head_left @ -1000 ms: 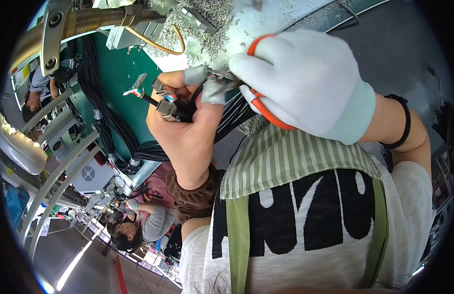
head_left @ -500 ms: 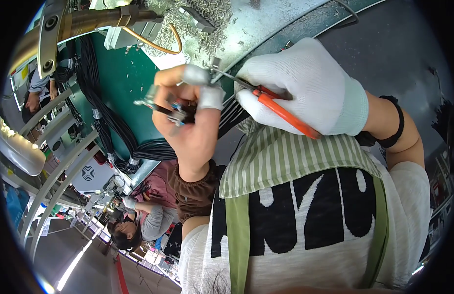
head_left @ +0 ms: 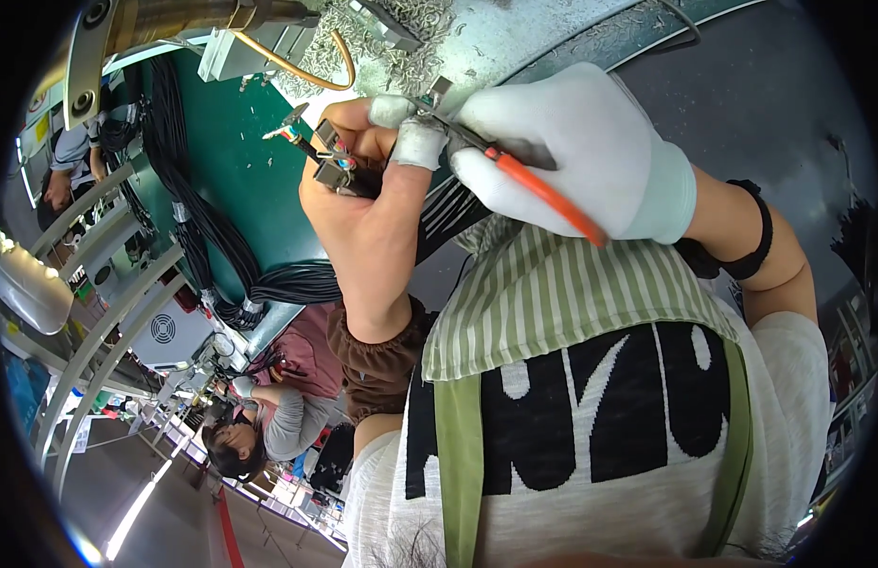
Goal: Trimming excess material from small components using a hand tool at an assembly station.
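Note:
My left hand (head_left: 368,237), bare but for white coverings on the thumb and a fingertip, is closed round black cable ends. Beyond its fingers stick out metal connectors (head_left: 337,156) and short coloured wires (head_left: 289,133). A small metal connector piece (head_left: 439,88) shows just past the thumb and fingertip. My right hand (head_left: 581,151), in a white knitted glove, grips red-handled pliers (head_left: 548,197). Their thin jaws reach to the left fingertips by that piece; whether they pinch it I cannot make out. The black cables (head_left: 448,220) hang down between my hands.
Many small metal bits (head_left: 401,71) lie heaped on the pale work surface. A machine arm with a yellow tube (head_left: 311,83) stands at the upper left. Bundled black cables (head_left: 179,161) run over a green surface (head_left: 221,133). Two people are at work at the left.
My left hand has turned slightly and stands steadier, its connectors now clearer. My right hand and the pliers have shifted a little left and up, with the jaws nearer the left fingertips.

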`<action>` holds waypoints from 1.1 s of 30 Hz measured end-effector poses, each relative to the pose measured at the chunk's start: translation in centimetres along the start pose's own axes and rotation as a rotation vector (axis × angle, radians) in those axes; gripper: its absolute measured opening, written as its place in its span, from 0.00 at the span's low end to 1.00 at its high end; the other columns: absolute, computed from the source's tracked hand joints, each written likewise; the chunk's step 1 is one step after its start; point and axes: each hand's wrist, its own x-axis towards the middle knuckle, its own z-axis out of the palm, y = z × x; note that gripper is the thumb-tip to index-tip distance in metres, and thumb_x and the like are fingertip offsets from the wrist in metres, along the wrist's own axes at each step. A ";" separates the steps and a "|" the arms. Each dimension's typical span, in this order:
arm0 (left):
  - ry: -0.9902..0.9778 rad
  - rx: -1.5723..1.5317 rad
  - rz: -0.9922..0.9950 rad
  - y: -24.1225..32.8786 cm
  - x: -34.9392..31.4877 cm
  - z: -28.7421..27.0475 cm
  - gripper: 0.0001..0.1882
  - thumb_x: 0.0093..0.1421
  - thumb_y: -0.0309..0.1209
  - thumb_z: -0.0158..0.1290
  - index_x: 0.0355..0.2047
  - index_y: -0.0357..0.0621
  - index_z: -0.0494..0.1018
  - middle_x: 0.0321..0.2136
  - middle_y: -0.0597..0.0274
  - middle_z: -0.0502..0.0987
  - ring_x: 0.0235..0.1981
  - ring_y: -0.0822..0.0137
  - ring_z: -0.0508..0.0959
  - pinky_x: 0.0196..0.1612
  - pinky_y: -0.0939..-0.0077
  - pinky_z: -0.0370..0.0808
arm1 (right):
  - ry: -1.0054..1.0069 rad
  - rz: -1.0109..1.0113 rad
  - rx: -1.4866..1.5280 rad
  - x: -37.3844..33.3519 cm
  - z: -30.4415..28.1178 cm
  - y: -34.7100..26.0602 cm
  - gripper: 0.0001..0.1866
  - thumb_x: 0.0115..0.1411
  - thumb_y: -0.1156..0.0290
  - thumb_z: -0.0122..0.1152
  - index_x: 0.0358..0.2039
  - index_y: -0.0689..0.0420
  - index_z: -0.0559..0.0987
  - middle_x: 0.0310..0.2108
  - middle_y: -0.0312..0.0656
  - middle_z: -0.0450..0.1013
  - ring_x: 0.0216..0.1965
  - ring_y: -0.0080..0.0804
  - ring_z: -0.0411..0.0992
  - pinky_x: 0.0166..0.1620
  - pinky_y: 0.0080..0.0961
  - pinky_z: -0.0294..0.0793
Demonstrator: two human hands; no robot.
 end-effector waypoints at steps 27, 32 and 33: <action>-0.234 0.004 -0.180 -1.5 8.2 -3.9 0.13 0.54 0.35 0.58 0.30 0.41 0.68 0.16 0.72 0.64 0.14 0.82 0.59 0.16 0.87 0.54 | -0.209 0.500 0.861 8.7 -3.6 3.4 0.14 0.57 0.69 0.57 0.18 0.64 0.72 0.13 0.41 0.67 0.11 0.29 0.68 0.12 0.24 0.63; -0.110 0.164 -0.052 -0.8 7.1 -2.9 0.10 0.54 0.32 0.57 0.29 0.41 0.69 0.17 0.72 0.66 0.16 0.82 0.63 0.19 0.88 0.59 | -0.258 0.594 0.872 9.0 -4.7 2.9 0.15 0.57 0.69 0.57 0.17 0.63 0.72 0.12 0.42 0.67 0.11 0.28 0.68 0.13 0.24 0.64; -0.101 0.207 -0.011 -0.7 6.9 -2.7 0.09 0.54 0.31 0.56 0.28 0.41 0.68 0.17 0.72 0.66 0.16 0.81 0.64 0.19 0.88 0.60 | -0.291 0.574 0.863 9.0 -4.6 3.3 0.15 0.57 0.69 0.56 0.17 0.63 0.72 0.12 0.42 0.67 0.11 0.28 0.68 0.13 0.24 0.64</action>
